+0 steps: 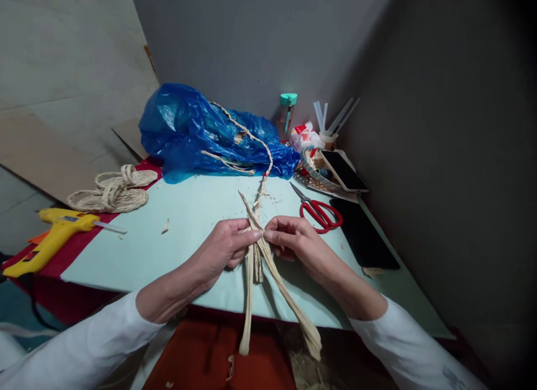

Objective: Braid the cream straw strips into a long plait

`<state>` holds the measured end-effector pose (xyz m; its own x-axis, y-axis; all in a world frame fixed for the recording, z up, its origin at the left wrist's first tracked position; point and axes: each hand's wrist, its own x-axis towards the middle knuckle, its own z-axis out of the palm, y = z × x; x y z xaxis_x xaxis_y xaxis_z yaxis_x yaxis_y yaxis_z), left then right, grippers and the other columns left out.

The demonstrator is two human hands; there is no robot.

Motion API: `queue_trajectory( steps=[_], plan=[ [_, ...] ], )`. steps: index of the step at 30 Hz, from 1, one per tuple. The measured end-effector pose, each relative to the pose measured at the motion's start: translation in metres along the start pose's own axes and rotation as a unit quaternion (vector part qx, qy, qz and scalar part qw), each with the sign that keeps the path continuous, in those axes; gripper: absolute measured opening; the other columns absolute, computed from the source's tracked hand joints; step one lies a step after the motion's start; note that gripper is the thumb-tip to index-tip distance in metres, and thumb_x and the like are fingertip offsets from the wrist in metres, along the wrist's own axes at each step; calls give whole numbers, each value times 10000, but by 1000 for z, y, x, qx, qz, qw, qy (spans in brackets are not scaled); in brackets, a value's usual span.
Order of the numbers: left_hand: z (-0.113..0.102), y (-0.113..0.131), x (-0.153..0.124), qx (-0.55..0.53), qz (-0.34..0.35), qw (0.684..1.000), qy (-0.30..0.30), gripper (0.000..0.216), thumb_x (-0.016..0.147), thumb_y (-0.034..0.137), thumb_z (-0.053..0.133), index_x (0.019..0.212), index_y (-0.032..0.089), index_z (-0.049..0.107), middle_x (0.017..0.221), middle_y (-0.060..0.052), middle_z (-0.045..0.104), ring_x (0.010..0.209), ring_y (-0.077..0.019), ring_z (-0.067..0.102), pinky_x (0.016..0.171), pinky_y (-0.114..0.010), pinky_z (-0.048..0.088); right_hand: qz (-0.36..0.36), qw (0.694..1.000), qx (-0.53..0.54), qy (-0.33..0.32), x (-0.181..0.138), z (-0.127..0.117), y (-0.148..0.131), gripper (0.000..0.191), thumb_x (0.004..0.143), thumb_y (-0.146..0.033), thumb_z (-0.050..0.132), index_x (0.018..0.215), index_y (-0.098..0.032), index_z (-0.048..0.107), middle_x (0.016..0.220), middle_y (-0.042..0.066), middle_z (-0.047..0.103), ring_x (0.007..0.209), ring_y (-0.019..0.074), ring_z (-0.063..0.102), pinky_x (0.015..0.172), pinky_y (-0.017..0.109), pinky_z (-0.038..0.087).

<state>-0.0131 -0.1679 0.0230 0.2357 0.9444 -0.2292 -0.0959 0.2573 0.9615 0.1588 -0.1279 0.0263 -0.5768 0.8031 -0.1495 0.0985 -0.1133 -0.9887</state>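
Between my two hands is a braid of pale dried plant fibre (268,155), which runs back from the table's front part onto a blue plastic bag. My left hand (237,242) pinches the braid's working end, thumb on top. From the other side my right hand (289,236) pinches the same fibre strands (289,300) with thumb and forefinger. The loose strands fan out toward me and hang past the table edge. One short end sticks up to the left above my fingers. Red-handled scissors (321,215) lie beyond my right hand.
The blue plastic bag (180,132) fills the back left. A yellow glue gun (54,239) and woven slippers (113,194) lie at the left edge. On the right are a black phone-like slab (364,233), a tablet-like device (344,170) and a cup of glue sticks (329,137). A grey wall closes the right side.
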Motion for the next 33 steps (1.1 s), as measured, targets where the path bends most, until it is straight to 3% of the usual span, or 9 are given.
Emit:
queue_trajectory(
  steps=[7, 13, 18, 25, 33],
  plan=[
    [0, 1, -2, 14, -5, 1000, 1, 215, 823, 344, 586, 875, 135, 599, 575, 74, 349, 415, -26, 175, 371, -196, 89, 4, 1000, 28, 5, -3, 2, -3, 177, 797, -299, 589, 729, -144, 540, 537, -60, 410, 441, 45, 310, 418, 194, 189],
    [-2, 0, -1, 11, 0, 1000, 0, 168, 818, 307, 586, 835, 141, 573, 600, 65, 374, 423, -22, 191, 374, -193, 104, 7, 1000, 5, 3, -4, 3, -4, 251, 813, -387, 596, 754, -153, 527, 527, -65, 405, 433, 48, 312, 415, 194, 195],
    [1, 0, -1, 22, 12, 1000, 14, 138, 810, 264, 575, 855, 136, 599, 552, 83, 335, 409, -28, 183, 364, -192, 110, -9, 999, -51, -6, -2, 2, -2, 316, 737, -419, 696, 810, -155, 537, 614, -50, 456, 506, 59, 348, 453, 199, 231],
    [7, 1, -1, 26, 12, 999, 23, 175, 780, 234, 579, 896, 119, 641, 524, 87, 367, 408, -33, 205, 375, -179, 140, -20, 995, -98, 18, 1, 4, 0, 200, 746, -317, 621, 692, -142, 539, 596, -42, 431, 546, 76, 349, 520, 231, 242],
    [8, 1, 0, 89, 47, 994, 48, 139, 773, 166, 548, 858, 124, 649, 514, 80, 387, 429, -41, 260, 398, -182, 176, -32, 997, -67, -6, 0, 2, 2, 156, 758, -283, 607, 730, -139, 553, 646, -31, 465, 591, 85, 365, 559, 238, 261]
  ],
)
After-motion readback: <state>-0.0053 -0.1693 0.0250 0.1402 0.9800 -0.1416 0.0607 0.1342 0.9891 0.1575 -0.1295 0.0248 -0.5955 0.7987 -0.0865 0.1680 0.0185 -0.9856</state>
